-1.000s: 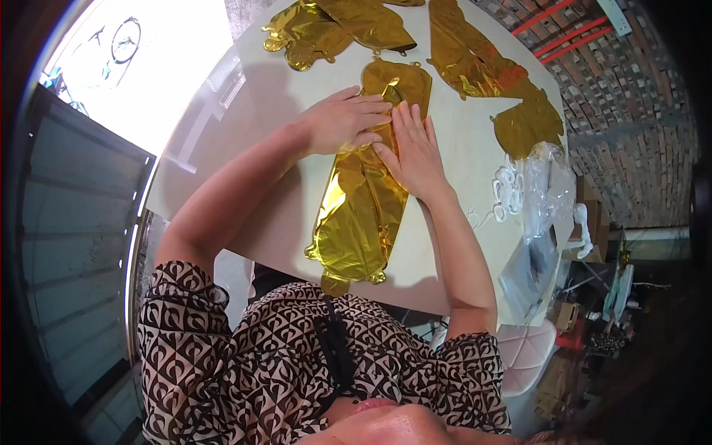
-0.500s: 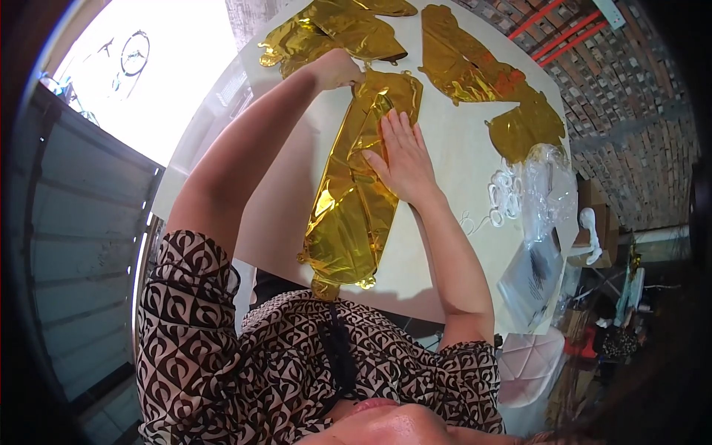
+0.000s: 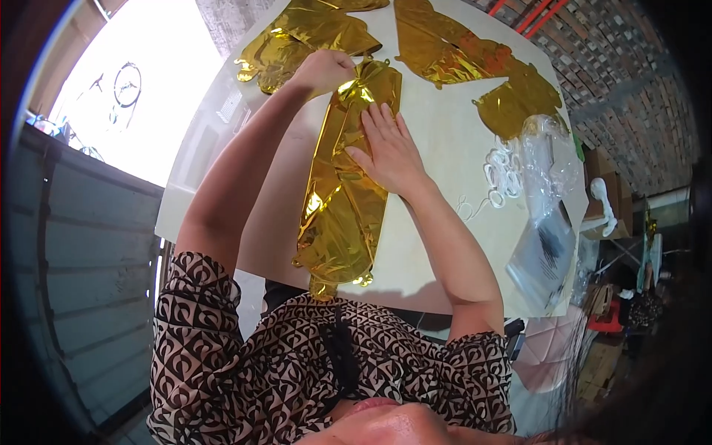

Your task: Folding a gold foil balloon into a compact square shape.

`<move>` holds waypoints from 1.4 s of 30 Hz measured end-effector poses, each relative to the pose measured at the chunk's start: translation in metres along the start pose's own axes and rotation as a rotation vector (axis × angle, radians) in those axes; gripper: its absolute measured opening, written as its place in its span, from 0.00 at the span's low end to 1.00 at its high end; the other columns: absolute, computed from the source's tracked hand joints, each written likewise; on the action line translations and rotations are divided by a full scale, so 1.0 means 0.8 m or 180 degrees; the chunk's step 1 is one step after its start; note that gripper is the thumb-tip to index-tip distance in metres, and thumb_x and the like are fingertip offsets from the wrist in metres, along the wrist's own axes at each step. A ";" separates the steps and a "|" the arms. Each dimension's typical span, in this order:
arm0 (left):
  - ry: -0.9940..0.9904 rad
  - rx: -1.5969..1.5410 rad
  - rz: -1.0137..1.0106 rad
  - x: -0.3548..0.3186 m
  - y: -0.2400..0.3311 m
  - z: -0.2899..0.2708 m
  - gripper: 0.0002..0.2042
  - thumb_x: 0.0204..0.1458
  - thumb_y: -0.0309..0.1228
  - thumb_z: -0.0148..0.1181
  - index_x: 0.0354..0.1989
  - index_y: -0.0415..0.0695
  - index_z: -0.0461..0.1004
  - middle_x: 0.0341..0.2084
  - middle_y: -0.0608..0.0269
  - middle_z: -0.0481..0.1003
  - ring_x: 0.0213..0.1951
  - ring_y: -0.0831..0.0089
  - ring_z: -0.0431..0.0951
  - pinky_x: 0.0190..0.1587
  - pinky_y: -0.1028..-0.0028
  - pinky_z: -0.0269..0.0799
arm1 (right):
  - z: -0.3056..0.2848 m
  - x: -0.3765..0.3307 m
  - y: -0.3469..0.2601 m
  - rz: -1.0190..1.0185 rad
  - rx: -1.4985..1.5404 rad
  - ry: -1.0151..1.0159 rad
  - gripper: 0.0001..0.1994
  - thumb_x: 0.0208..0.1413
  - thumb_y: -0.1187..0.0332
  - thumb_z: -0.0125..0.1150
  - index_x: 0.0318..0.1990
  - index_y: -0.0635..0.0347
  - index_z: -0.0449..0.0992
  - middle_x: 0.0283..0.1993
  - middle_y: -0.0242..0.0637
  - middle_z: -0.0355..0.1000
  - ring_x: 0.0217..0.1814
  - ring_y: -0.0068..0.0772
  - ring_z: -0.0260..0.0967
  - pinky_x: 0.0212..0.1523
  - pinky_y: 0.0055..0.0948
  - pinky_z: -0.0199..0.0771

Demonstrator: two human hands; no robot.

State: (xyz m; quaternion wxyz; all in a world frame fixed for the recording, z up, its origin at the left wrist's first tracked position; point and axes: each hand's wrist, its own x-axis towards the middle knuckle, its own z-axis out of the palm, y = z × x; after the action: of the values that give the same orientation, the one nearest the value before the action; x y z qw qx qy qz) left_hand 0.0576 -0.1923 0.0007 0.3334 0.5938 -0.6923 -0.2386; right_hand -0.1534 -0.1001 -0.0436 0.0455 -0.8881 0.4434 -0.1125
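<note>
A flat gold foil balloon (image 3: 345, 200), folded into a long narrow shape, lies lengthwise on the pale table (image 3: 437, 252). Its near end hangs slightly past the table edge by my body. My left hand (image 3: 326, 72) is closed on the foil's far left corner, with gathered creases running from the fingers. On the foil's right side my right hand (image 3: 391, 152) lies flat, fingers stretched toward the far end and thumb spread out to the left.
More gold foil balloons lie flat at the far left (image 3: 311, 41) and far right (image 3: 456, 48). A bundle of white ribbon (image 3: 503, 174) sits near clear plastic wrapping (image 3: 547, 159) and a stack of clear plastic bags (image 3: 545, 248) on the right. Beyond the right edge is a cardboard box (image 3: 612, 182).
The foil's far left corner is pulled up and creased more by my left hand. My right hand stays flat on the foil. The whole view has shifted slightly.
</note>
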 end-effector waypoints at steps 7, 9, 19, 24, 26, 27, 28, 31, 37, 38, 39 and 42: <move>-0.0660 -0.1703 -0.0883 0.007 -0.031 0.007 0.08 0.52 0.27 0.57 0.40 0.42 0.74 0.32 0.68 0.73 0.34 0.77 0.73 0.32 0.74 0.70 | -0.005 0.001 -0.007 -0.0006 0.0053 0.0015 0.40 0.66 0.45 0.46 0.74 0.66 0.49 0.79 0.50 0.44 0.83 0.43 0.33 0.79 0.41 0.31; -0.0690 -0.2259 -0.1322 0.001 -0.015 0.012 0.10 0.52 0.25 0.56 0.43 0.42 0.74 0.34 0.68 0.73 0.35 0.77 0.72 0.32 0.75 0.70 | -0.005 -0.001 -0.006 0.0023 0.0030 0.0028 0.40 0.66 0.45 0.47 0.74 0.66 0.48 0.78 0.50 0.44 0.83 0.43 0.33 0.79 0.41 0.31; -0.0080 -0.1718 -0.0437 0.006 -0.024 0.038 0.13 0.56 0.27 0.55 0.47 0.37 0.77 0.33 0.59 0.79 0.36 0.72 0.78 0.42 0.72 0.74 | -0.002 0.001 -0.009 -0.0036 0.0095 0.0099 0.40 0.65 0.46 0.49 0.74 0.66 0.49 0.78 0.50 0.46 0.83 0.44 0.34 0.79 0.41 0.32; -0.0005 -0.1661 -0.1151 0.019 -0.004 0.025 0.14 0.60 0.33 0.56 0.49 0.39 0.77 0.37 0.60 0.80 0.41 0.73 0.79 0.46 0.71 0.73 | 0.000 0.000 -0.003 -0.0002 0.0098 0.0088 0.40 0.65 0.45 0.48 0.74 0.66 0.49 0.78 0.50 0.45 0.83 0.43 0.34 0.79 0.41 0.32; -0.0510 -0.2714 -0.1459 0.011 0.006 0.015 0.15 0.61 0.34 0.58 0.52 0.40 0.75 0.40 0.63 0.79 0.42 0.74 0.78 0.48 0.72 0.73 | 0.000 -0.001 -0.002 0.0003 0.0093 0.0128 0.40 0.65 0.45 0.48 0.74 0.66 0.49 0.78 0.49 0.45 0.83 0.43 0.34 0.79 0.41 0.31; -0.0502 -0.2711 -0.1452 0.009 0.000 0.010 0.15 0.61 0.34 0.58 0.52 0.40 0.75 0.40 0.63 0.79 0.42 0.74 0.78 0.48 0.72 0.73 | -0.001 -0.001 -0.003 0.0005 0.0106 0.0102 0.40 0.65 0.45 0.48 0.74 0.66 0.49 0.78 0.49 0.45 0.83 0.43 0.34 0.79 0.41 0.31; -0.0829 -0.2898 -0.1230 0.006 -0.009 0.004 0.16 0.60 0.32 0.58 0.54 0.40 0.73 0.41 0.63 0.79 0.43 0.74 0.78 0.48 0.73 0.73 | -0.003 -0.001 -0.004 0.0011 0.0118 0.0077 0.40 0.66 0.44 0.47 0.74 0.66 0.49 0.78 0.49 0.45 0.83 0.43 0.34 0.79 0.41 0.31; -0.1347 -0.3009 -0.0915 0.002 -0.014 -0.005 0.19 0.58 0.27 0.58 0.57 0.38 0.70 0.44 0.63 0.78 0.44 0.74 0.78 0.48 0.74 0.74 | -0.003 -0.002 -0.001 0.0043 0.0128 0.0055 0.40 0.66 0.44 0.46 0.74 0.66 0.48 0.78 0.49 0.45 0.83 0.43 0.34 0.79 0.40 0.31; -0.1141 -0.3242 -0.0703 0.005 -0.028 0.020 0.21 0.54 0.17 0.50 0.59 0.35 0.69 0.47 0.60 0.77 0.47 0.72 0.79 0.49 0.74 0.76 | 0.000 0.000 -0.002 0.0029 0.0120 0.0098 0.40 0.66 0.43 0.47 0.74 0.66 0.48 0.78 0.50 0.45 0.82 0.43 0.34 0.79 0.40 0.31; -0.1134 -0.3692 -0.0686 0.001 -0.020 0.021 0.22 0.53 0.15 0.48 0.59 0.35 0.69 0.47 0.60 0.77 0.48 0.72 0.78 0.48 0.74 0.76 | -0.002 0.000 -0.005 0.0013 0.0125 0.0095 0.40 0.66 0.43 0.47 0.74 0.66 0.48 0.78 0.50 0.45 0.82 0.43 0.34 0.79 0.40 0.31; -0.1115 -0.3691 -0.0690 0.003 -0.025 0.025 0.22 0.53 0.15 0.48 0.59 0.35 0.69 0.47 0.60 0.77 0.48 0.72 0.78 0.48 0.74 0.76 | -0.003 0.001 -0.007 0.0004 0.0139 0.0086 0.40 0.66 0.43 0.47 0.74 0.66 0.48 0.78 0.51 0.45 0.82 0.43 0.35 0.79 0.40 0.31; -0.1109 -0.3895 -0.0859 0.006 -0.014 0.036 0.24 0.52 0.13 0.45 0.60 0.35 0.68 0.48 0.60 0.77 0.49 0.71 0.78 0.49 0.74 0.76 | -0.004 -0.001 -0.006 0.0030 0.0145 0.0065 0.40 0.65 0.43 0.47 0.74 0.66 0.49 0.78 0.51 0.45 0.82 0.44 0.35 0.79 0.40 0.31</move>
State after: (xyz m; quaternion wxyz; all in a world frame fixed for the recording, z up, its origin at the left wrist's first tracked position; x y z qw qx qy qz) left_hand 0.0434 -0.2013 -0.0257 0.4613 0.3310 -0.3946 -0.7224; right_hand -0.1509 -0.0968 -0.0395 0.0617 -0.8835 0.4454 -0.1315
